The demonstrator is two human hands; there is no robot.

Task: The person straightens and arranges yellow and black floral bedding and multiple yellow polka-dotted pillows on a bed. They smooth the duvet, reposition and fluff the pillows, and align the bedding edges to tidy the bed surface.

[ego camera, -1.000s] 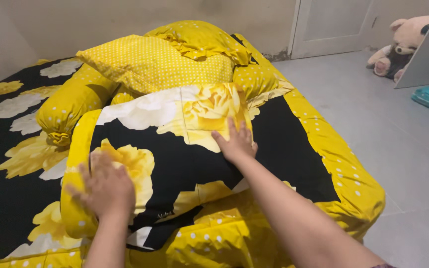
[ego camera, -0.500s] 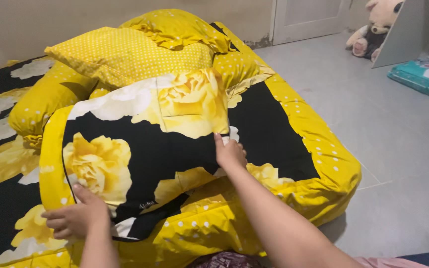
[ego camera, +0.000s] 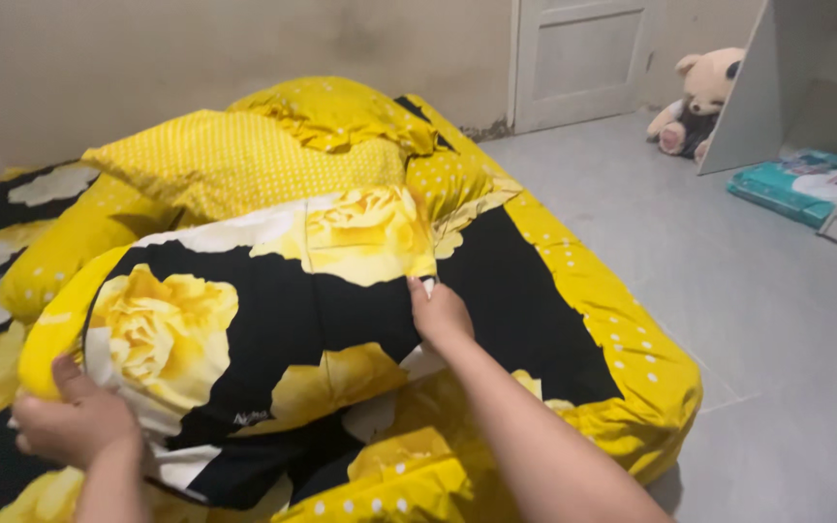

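Folded quilt (ego camera: 244, 320) on mattress (ego camera: 632, 358): left hand (ego camera: 75, 421) grip, right hand (ego camera: 441, 315) grip pinching edges.

One head-worn camera looks down and forward from above the person's forearms. It faces the far beige plaster wall (ego camera: 196, 58) and white panelled door (ego camera: 583, 58). The yellow-and-black floral mattress (ego camera: 535, 291) fills the near field; grey tiled floor (ego camera: 787, 320) lies right.

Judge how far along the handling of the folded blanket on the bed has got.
Done: the floral blanket is already folded into a thick pad on the bed. In hand: the left hand grips its near corner, the right hand its far edge, lifting it. Left: it is not yet set down flat.
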